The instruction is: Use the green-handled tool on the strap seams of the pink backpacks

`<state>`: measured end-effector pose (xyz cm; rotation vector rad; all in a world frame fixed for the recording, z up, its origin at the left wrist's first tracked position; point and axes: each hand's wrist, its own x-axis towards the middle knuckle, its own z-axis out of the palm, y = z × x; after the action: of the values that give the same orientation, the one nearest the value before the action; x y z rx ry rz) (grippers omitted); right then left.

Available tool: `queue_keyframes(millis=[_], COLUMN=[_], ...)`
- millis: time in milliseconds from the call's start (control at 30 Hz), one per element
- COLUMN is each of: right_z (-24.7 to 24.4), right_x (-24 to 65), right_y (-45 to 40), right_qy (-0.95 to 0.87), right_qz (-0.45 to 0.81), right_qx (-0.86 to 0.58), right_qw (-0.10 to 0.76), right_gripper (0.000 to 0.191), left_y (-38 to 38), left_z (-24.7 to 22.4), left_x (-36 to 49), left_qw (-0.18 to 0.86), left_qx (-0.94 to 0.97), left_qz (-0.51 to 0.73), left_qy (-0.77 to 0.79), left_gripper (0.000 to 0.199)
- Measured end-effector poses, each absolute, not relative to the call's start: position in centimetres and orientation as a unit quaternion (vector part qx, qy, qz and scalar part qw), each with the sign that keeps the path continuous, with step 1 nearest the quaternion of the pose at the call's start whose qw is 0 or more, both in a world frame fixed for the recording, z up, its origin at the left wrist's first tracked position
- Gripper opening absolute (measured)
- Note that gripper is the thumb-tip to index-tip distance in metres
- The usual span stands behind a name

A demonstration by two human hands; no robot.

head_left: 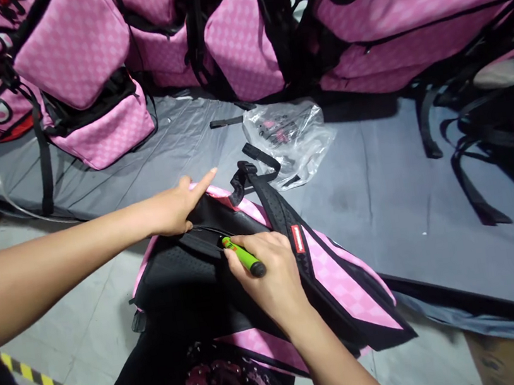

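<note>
A black and pink backpack (350,281) lies across the lap, leaning on the table's front edge, its straps facing up. My left hand (177,207) grips the bag's upper edge, index finger stretched out and the other fingers curled on the black fabric. In my right hand (267,267) is a green marker with a black end (247,256), held like a pen with its front end down at a black strap or seam. The marker's tip itself is hard to make out. A black shoulder strap (278,205) with a buckle runs beside my right hand.
The grey covered table (396,198) stretches across the view. On it lies a clear plastic bag (290,137) with small dark and pink parts. Several pink checkered backpacks (74,46) line the back, with black straps hanging at the right. Yellow-black tape (49,382) marks the floor.
</note>
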<state>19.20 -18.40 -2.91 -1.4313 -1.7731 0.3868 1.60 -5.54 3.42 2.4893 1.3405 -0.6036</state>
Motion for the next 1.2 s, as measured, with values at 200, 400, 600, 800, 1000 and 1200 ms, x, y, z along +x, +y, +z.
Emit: queue_keyframes(millis=[200, 400, 600, 800, 1000, 1200], right_z=[-3.2, -2.8, -3.0, -2.9, -2.7, -2.8], right_x=[17.6, 16.4, 16.2, 16.4, 15.7, 15.5], right_y=[-17.3, -15.8, -14.8, -14.9, -14.6, -14.5], right_qy=[-0.709, -0.705, -0.694, -0.696, -0.694, -0.687], right_qz=[0.181, 0.271, 0.280, 0.269, 0.278, 0.283], right_qx=[-0.567, -0.523, -0.537, -0.557, -0.564, -0.573], right_qw=[0.378, 0.395, 0.389, 0.363, 0.351, 0.346], right_gripper=[0.018, 0.021, 0.019, 0.019, 0.018, 0.020], left_y=[-4.9, -3.9, -3.1, -3.0, -3.0, -2.9], left_z=[2.3, 2.1, 1.4, 1.3, 0.9, 0.6], left_x=[1.1, 1.0, 0.7, 0.7, 0.7, 0.7], left_qw=[0.137, 0.159, 0.160, 0.193, 0.192, 0.184], left_qx=[0.882, 0.880, 0.881, 0.871, 0.874, 0.874], left_qz=[-0.161, -0.176, -0.175, -0.167, -0.150, -0.152], left_qy=[0.422, 0.411, 0.410, 0.420, 0.419, 0.422], left_gripper=[0.111, 0.107, 0.107, 0.104, 0.105, 0.105])
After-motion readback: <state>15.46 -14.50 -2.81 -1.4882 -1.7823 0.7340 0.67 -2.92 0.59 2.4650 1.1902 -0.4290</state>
